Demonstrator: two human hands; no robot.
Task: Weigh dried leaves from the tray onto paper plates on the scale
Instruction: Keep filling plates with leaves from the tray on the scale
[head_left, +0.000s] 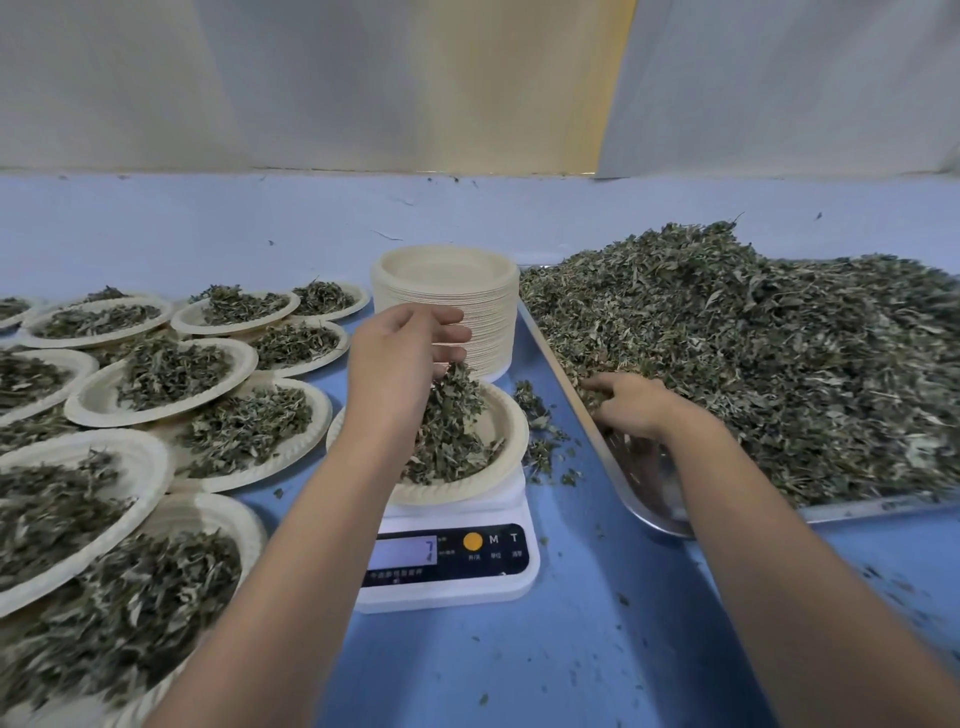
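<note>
Fingers (450, 332) of our left hand (400, 358) are bunched on a clump of dried leaves (457, 385), right over the paper plate (515, 422) on the scale (447, 590), near the worktop's (571, 649) front edge. Trickle them and we watch the display! Right hand (631, 408) rakes the heaped steel tray (644, 493), but we cannot tell its grip. Filled plates (241, 358) sit left, with the empty plate stack (493, 322) behind.

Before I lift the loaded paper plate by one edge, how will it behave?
Probably light: the paper plate looks thin, its leaves dry. The rim may bend under a one-sided grip. Loose leaves would likely spill; some lie beside the scale.
</note>
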